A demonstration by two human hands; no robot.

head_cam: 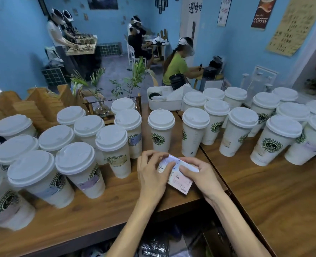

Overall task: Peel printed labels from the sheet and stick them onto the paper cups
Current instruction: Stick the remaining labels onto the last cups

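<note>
A strip of printed labels [179, 181] is held over the wooden counter near its front edge, between both hands. My left hand [153, 175] pinches the sheet's upper left part with thumb and fingers. My right hand [199, 173] grips its right side, fingers curled over the top. Several lidded white paper cups with green round logos stand around. The nearest are a cup [160, 130] right behind the hands and a taller one [194, 132] to its right. Cups on the left, such as the cup [85, 171], carry pale labels.
The wooden counter [116, 206] meets a second counter [274, 191] at an angle on the right. A white caddy [164, 103], wooden holders [42, 102] and a plant vase [101, 108] stand behind the cups. Several people work at tables in the blue room beyond.
</note>
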